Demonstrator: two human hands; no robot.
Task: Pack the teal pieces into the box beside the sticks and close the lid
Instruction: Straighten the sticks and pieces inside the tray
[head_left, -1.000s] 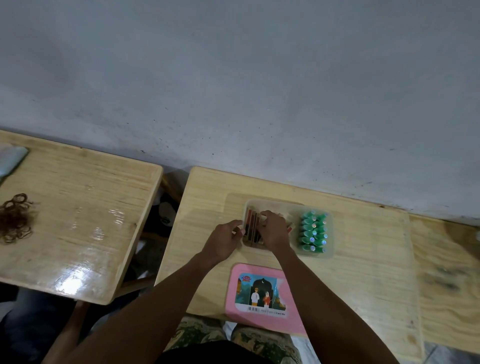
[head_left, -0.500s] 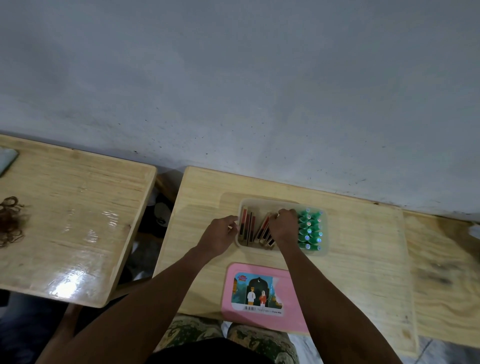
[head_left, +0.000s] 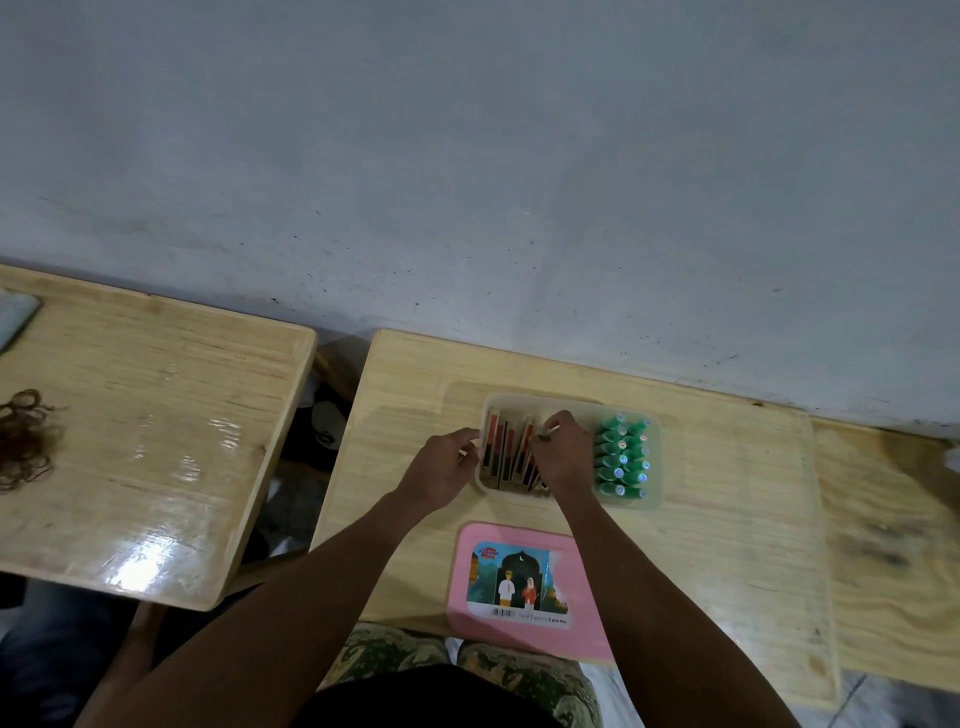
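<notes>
Clear plastic box (head_left: 571, 402) sits on the middle wooden table (head_left: 727, 519), toward the wall side, lid off. Inside it, at the 3 o'clock end, the teal pieces (head_left: 622, 457) lie packed in two close rows, tips pointing right. At the 9 o'clock end, the sticks (head_left: 506, 454), red, black and bare wood, lie roughly lengthwise, some tilted against each other.

Left hand (head_left: 441, 470) rests at the box's 9 o'clock wall, fingers curled, fingertips touching or just at the rim; whether it actually pinches the rim cannot be told. Right hand (head_left: 563, 457) is down inside the box between sticks and teal pieces, back of hand up, fingers bent onto the right-most sticks; thumb and forefinger look drawn together near a stick end, but the exact grip is hidden by the hand itself.

Pink lid (head_left: 524, 582) with a picture label lies flat at 6 o'clock of the box, just apart from it, overhanging the table's near edge.

Second wooden table (head_left: 156, 441) stands well apart at 9 o'clock, with a tangle of brown loops (head_left: 23, 441) near its left side.
</notes>
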